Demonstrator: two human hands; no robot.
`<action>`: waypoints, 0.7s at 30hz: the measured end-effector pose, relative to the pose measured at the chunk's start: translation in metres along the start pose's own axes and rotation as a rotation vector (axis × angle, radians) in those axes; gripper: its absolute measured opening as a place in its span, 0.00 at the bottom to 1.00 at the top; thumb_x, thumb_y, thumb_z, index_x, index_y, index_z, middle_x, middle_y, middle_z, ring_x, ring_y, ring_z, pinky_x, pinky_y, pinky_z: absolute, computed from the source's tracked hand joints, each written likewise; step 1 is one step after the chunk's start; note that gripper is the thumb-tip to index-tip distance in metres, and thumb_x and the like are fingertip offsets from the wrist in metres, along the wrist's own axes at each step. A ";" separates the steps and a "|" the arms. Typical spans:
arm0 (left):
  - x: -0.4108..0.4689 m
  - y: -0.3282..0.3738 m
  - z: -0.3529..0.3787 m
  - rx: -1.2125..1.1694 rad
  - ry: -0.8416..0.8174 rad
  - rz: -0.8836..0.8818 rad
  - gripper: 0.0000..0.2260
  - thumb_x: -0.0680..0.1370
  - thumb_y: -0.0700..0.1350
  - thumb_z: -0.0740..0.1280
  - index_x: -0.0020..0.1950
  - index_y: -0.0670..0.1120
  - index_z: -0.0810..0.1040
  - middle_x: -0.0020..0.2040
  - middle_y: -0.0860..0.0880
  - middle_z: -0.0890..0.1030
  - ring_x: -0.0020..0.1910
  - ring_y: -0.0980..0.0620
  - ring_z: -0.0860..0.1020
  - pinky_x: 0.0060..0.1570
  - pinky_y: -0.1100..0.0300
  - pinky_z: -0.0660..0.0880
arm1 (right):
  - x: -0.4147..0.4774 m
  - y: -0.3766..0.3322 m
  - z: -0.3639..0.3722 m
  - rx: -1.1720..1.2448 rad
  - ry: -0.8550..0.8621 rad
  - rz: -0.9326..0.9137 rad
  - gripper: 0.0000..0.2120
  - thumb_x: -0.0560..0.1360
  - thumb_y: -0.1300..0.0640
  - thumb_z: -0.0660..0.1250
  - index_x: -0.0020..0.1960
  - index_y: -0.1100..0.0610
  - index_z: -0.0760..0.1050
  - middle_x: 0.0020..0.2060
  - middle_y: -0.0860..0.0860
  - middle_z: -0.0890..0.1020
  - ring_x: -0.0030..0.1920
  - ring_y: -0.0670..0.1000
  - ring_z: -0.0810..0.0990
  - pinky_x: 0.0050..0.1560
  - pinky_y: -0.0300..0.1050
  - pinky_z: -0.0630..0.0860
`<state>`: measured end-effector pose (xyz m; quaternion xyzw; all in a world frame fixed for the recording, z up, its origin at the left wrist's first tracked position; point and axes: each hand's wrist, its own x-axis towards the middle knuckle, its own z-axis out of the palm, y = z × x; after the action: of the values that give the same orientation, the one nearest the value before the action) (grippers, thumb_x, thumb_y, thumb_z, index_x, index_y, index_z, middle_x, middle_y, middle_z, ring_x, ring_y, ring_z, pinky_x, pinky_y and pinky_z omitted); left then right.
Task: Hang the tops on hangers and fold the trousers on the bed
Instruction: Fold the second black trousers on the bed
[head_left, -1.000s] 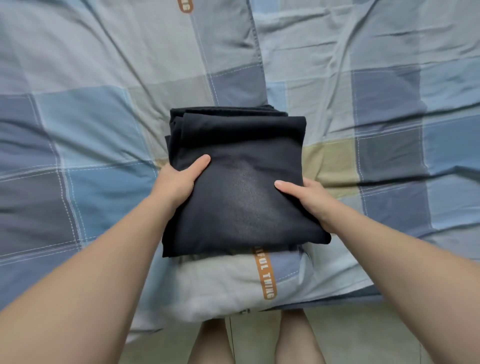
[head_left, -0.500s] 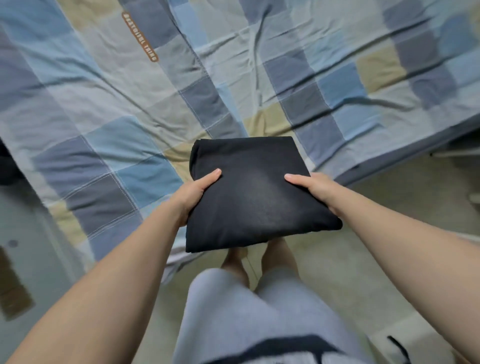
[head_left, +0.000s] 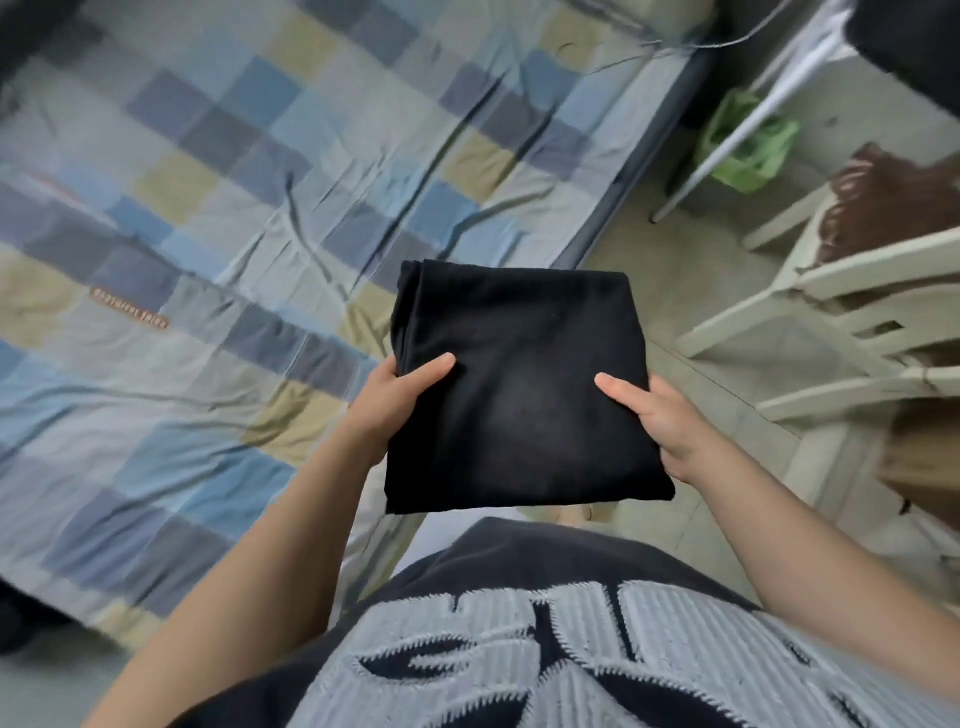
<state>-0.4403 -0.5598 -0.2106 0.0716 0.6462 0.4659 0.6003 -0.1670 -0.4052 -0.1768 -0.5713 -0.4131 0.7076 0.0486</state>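
Both hands, left hand (head_left: 387, 402) and right hand (head_left: 662, 421), grip the folded black trousers (head_left: 519, 389) by opposite edges (thumbs on top, fingers hidden beneath), held off the checked bedsheet (head_left: 208, 234) above the floor, where a slackened grip could let the layers unfold.

I have a single view, a wide-angle camera on the person's head. It looks steeply down past the printed shirt (head_left: 519, 639), close above the folded black trousers (head_left: 519, 384), with the bed (head_left: 208, 260) at left and a white chair (head_left: 883, 270) at right.
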 end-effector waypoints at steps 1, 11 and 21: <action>0.004 0.011 0.018 0.021 -0.019 0.024 0.27 0.66 0.60 0.80 0.62 0.53 0.81 0.57 0.50 0.86 0.56 0.47 0.85 0.55 0.51 0.80 | -0.008 -0.004 -0.015 0.037 0.017 -0.033 0.20 0.75 0.50 0.73 0.65 0.53 0.76 0.56 0.49 0.86 0.56 0.52 0.85 0.50 0.46 0.82; 0.027 0.101 0.268 0.174 -0.166 0.218 0.26 0.64 0.61 0.81 0.58 0.53 0.83 0.55 0.49 0.86 0.52 0.47 0.86 0.45 0.58 0.82 | -0.059 -0.052 -0.231 0.194 0.217 -0.351 0.18 0.76 0.54 0.73 0.65 0.51 0.78 0.59 0.47 0.84 0.59 0.50 0.83 0.59 0.50 0.77; 0.050 0.173 0.494 0.264 -0.356 0.375 0.24 0.68 0.59 0.79 0.61 0.53 0.82 0.55 0.49 0.86 0.52 0.48 0.86 0.46 0.57 0.83 | -0.105 -0.102 -0.411 0.306 0.541 -0.488 0.16 0.73 0.49 0.75 0.61 0.44 0.79 0.55 0.42 0.85 0.55 0.45 0.84 0.57 0.49 0.79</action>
<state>-0.1184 -0.1758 -0.0505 0.3481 0.5613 0.4606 0.5930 0.1766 -0.1776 -0.0338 -0.6084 -0.3987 0.5524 0.4071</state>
